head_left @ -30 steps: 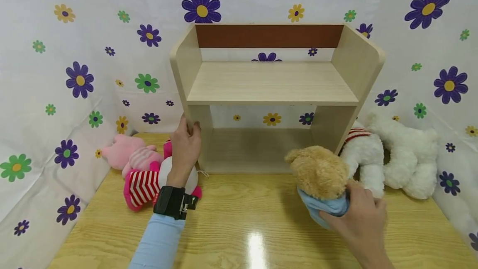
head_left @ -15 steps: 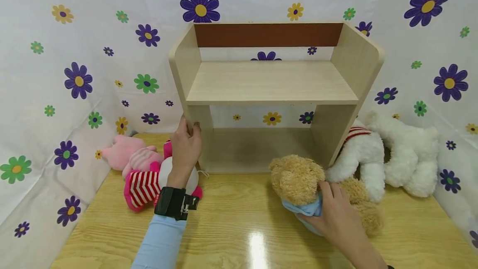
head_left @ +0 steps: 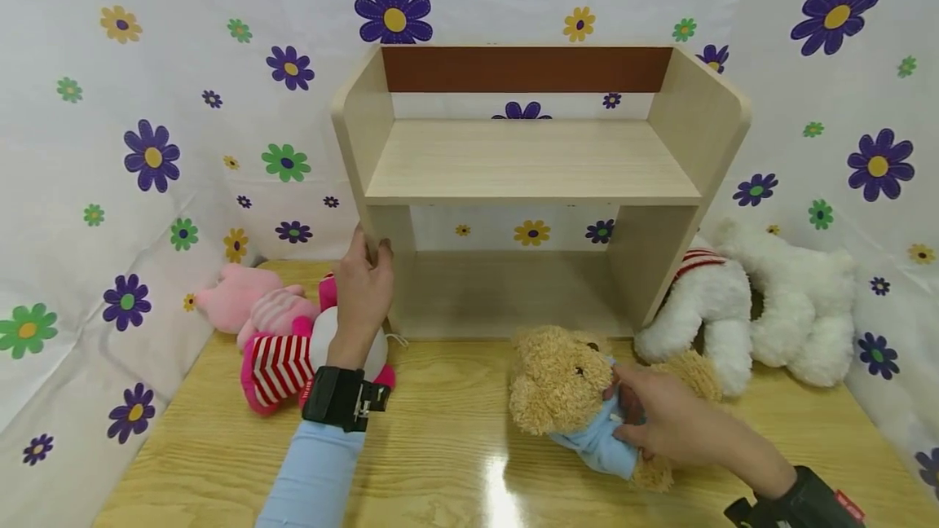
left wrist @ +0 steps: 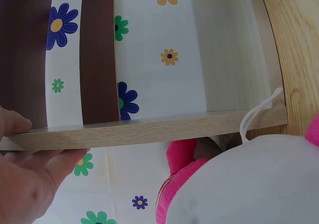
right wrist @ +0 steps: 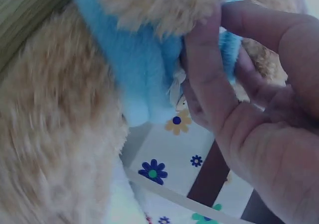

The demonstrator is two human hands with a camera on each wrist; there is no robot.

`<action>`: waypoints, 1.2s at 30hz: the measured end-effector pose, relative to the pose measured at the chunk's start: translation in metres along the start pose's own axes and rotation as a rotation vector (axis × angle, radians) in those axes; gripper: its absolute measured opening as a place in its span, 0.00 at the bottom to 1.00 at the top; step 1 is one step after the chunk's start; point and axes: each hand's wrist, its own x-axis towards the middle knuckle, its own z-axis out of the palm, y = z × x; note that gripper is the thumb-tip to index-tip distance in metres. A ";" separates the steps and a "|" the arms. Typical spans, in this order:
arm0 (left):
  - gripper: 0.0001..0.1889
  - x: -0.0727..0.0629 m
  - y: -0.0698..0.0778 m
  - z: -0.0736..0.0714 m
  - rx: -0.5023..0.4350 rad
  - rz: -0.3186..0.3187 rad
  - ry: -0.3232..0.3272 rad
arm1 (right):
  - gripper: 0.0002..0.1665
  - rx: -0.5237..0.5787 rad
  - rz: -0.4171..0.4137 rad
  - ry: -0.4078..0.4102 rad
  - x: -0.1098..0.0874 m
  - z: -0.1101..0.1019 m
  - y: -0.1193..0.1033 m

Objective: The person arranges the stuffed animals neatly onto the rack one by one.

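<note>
My left hand (head_left: 363, 288) grips the left side panel of a pale wooden shelf (head_left: 531, 161); in the left wrist view the thumb lies on one face of the panel and the fingers on the other. With my right hand (head_left: 663, 414) I hold a tan teddy bear (head_left: 553, 385) in a light blue top, in front of the shelf's lower right corner. The bear lies tilted, its head toward the left and its eyes showing. In the right wrist view my fingers (right wrist: 212, 79) pinch the blue cloth (right wrist: 142, 69) at its body.
Left of the shelf lie a pink plush toy (head_left: 238, 300) and a white-headed plush toy in red stripes (head_left: 279, 369). Two white plush toys (head_left: 800, 308) sit on the right. All stand on a wooden table (head_left: 433, 463) before a flowered cloth (head_left: 183, 210).
The teddy bear has moved left and down toward me, and has turned so its face shows. My right hand shifted its hold on it. My left hand stays on the panel.
</note>
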 end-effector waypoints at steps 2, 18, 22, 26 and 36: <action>0.22 0.001 0.000 0.001 -0.003 0.007 0.000 | 0.26 -0.076 0.014 0.033 0.003 0.000 0.002; 0.22 0.002 0.000 -0.002 0.007 0.019 0.022 | 0.65 -0.262 0.066 -0.209 0.028 -0.004 0.035; 0.22 0.002 -0.001 -0.001 0.001 0.019 0.018 | 0.61 -0.328 0.058 -0.115 0.032 -0.006 0.019; 0.23 0.001 -0.001 -0.001 0.001 0.013 0.020 | 0.58 -0.427 0.044 0.007 0.032 -0.006 0.015; 0.22 -0.003 -0.001 -0.002 0.015 0.010 0.020 | 0.68 -0.390 0.174 -0.236 0.032 -0.018 0.009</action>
